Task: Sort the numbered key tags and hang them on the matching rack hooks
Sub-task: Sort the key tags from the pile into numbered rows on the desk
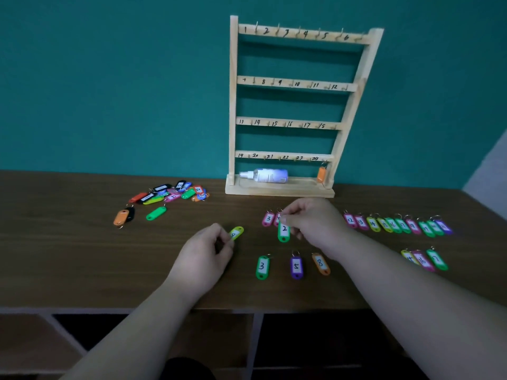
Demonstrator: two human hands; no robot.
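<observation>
the person's left hand (204, 256) pinches one end of a yellow-green tag (236, 233), fingers curled round it, down by the table (82, 256). the right hand (312, 223) pinches the top of the green 2 tag (284, 231), just beside a pink 3 tag (268, 218). nearer the person lie a green 3 tag (262, 266), a purple 5 tag (296, 267) and an orange 8 tag (320, 263). there's a loose pile of tags (170, 193) at the far left and a neat row of tags (397, 224) on the right. the wooden rack (285, 105) stands behind with one orange tag (321, 174) hanging under 24
</observation>
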